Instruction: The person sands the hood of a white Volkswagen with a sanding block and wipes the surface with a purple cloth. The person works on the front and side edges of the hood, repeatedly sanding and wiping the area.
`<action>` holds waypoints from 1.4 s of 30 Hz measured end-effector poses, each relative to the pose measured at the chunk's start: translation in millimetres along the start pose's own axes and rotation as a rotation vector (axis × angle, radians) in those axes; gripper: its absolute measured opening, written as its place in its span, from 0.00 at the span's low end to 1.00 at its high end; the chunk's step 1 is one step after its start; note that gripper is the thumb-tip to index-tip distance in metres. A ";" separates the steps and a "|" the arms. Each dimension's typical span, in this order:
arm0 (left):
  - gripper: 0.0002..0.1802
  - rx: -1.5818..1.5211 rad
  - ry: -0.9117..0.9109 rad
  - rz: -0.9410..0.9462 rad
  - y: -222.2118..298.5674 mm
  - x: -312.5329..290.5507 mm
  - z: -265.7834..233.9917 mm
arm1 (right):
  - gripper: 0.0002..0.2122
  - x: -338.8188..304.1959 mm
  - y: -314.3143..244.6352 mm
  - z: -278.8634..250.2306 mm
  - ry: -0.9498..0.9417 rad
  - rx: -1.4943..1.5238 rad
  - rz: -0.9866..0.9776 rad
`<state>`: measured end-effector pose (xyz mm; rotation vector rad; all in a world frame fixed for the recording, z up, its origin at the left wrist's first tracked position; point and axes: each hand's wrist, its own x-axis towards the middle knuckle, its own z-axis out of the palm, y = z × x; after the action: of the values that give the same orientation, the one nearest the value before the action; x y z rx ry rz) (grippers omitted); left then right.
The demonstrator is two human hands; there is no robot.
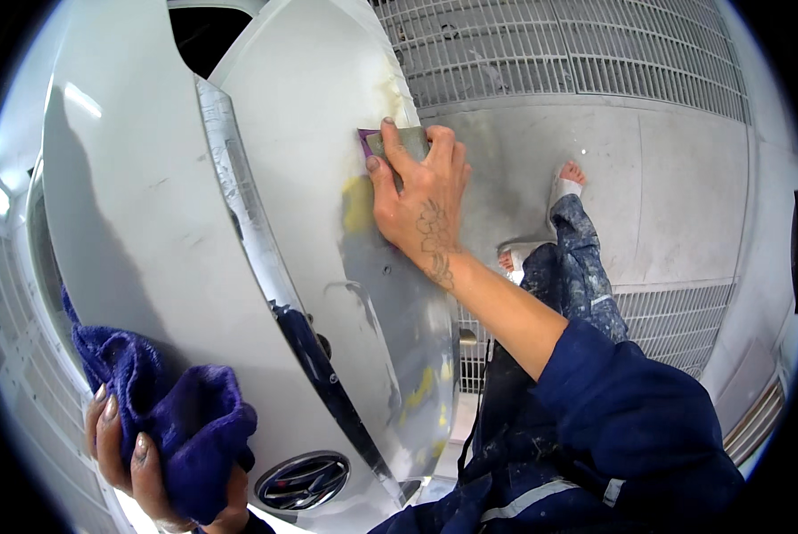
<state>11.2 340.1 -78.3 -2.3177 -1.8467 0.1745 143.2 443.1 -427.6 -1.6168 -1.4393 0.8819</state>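
Observation:
My right hand (421, 191) is closed round a grey sanding block (410, 142) with a purple edge of abrasive sheet showing at its left. The block rests on the white car panel (301, 151), close to that panel's right edge. Just below my fingers, yellow filler patches (357, 205) and dull grey primer (399, 285) cover part of the surface. At the lower left, my left hand (137, 458) grips a bunched purple cloth (172, 418). The cloth hangs over the glossy upper part of the car body, and it hides part of my palm.
A chrome and dark trim strip (257, 214) crosses the bodywork, with a round emblem (303, 481) near its lower end. Metal floor grates (541, 44) lie beyond the panel's edge. My legs in paint-spotted trousers (586, 240) stand right of the car on concrete.

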 end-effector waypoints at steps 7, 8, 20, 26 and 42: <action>0.36 0.091 0.066 -0.027 -2.7 -4.8 -4.8 | 0.22 -11.6 -15.6 17.7 0.079 0.276 -0.066; 0.36 0.130 0.082 -0.029 -4.6 -7.6 -6.5 | 0.22 10.3 -14.1 28.1 0.117 0.314 -0.094; 0.38 0.112 0.079 -0.008 -6.1 -13.3 0.6 | 0.26 7.4 -42.7 30.7 0.078 0.631 0.134; 0.36 0.149 0.073 0.050 -2.4 -3.7 18.8 | 0.26 -17.8 -47.9 33.3 0.002 0.647 0.260; 0.38 0.205 0.131 0.014 -16.3 -3.5 12.5 | 0.24 48.3 -9.9 58.6 0.187 0.549 0.140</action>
<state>-7.6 340.9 -87.2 -2.1495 -1.6671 0.1983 92.4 497.7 -445.2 -1.3435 -0.8615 1.0626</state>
